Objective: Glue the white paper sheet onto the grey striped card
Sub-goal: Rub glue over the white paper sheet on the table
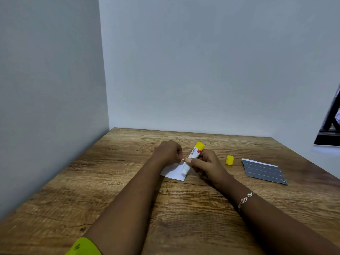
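Centre frame, the left hand (168,151) covers the white paper (173,172) along its upper edge, and the glue stick (193,157) blurs into the sheet at its lower tip. Its label print is too small to read. Far right, a dark frame (331,126) is cut off, and the bottom edge clips a yellow-green sleeve (83,246).

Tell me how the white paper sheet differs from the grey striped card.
The white paper sheet is plain; the grey striped card is dark grey with pale lines. The sheet is held by the left hand, with the glue stick on it; the card lies untouched to the right. Both lie on the table.
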The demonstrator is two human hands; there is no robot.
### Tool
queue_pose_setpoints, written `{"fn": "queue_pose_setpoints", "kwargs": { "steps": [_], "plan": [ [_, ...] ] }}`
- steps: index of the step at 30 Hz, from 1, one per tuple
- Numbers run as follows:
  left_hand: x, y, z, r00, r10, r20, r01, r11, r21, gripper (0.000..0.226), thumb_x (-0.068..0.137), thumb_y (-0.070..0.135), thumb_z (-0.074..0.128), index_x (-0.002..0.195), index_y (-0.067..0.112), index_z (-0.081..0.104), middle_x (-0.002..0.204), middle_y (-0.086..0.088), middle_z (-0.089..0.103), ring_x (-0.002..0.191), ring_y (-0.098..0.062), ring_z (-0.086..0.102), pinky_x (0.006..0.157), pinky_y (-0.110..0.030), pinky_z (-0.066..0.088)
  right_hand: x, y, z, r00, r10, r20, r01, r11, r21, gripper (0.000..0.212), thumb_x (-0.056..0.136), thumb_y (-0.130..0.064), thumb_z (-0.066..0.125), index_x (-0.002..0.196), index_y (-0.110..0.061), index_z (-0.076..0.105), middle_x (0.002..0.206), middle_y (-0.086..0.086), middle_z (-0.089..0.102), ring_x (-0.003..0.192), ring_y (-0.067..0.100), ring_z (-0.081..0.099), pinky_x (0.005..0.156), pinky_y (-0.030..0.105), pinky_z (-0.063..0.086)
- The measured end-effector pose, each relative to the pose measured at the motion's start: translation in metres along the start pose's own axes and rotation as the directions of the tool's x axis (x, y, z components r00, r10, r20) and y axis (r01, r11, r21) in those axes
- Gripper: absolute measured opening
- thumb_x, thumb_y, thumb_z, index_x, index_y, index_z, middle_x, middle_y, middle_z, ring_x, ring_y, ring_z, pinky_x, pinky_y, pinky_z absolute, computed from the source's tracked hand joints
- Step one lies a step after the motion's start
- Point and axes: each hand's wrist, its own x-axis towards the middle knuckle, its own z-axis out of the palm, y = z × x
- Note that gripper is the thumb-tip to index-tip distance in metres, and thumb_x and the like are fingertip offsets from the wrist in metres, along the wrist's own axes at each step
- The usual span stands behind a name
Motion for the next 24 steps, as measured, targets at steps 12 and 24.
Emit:
{"fn": "queue_pose_setpoints", "kwargs": {
  "steps": [12, 24],
  "plan": [
    [0.003, -0.006, -0.003, 0.981, -0.038, 0.188, 0.034, 0.999, 0.022, 0.038, 0.079, 0.035, 0.068, 0.112, 0.018, 0.058, 0.122, -0.003, 0.059, 0.115, -0.025, 0.052, 0.101, -0.045, 0.039, 0.002, -0.006, -0.014, 0.981, 0.051, -0.189, -0.031, 0.994, 0.106, 0.012, 0.086, -0.008, 0.056, 0.075, -0.002, 0.058, 0.047, 0.004, 0.043, 0.031, 0.007, 0.033, 0.032, 0.015, 0.022],
    [0.002, -0.006, -0.005, 0.920, -0.388, -0.058, 0.387, 0.921, -0.040, 0.033, 0.087, 0.034, 0.055, 0.114, 0.015, 0.052, 0.120, -0.005, 0.059, 0.112, -0.025, 0.054, 0.092, -0.041, 0.035, 0.008, 0.001, -0.021, 0.950, 0.111, -0.292, -0.090, 0.992, 0.083, 0.015, 0.086, -0.013, 0.058, 0.080, 0.001, 0.058, 0.049, 0.006, 0.044, 0.033, 0.009, 0.035, 0.034, 0.021, 0.024]
  ]
}}
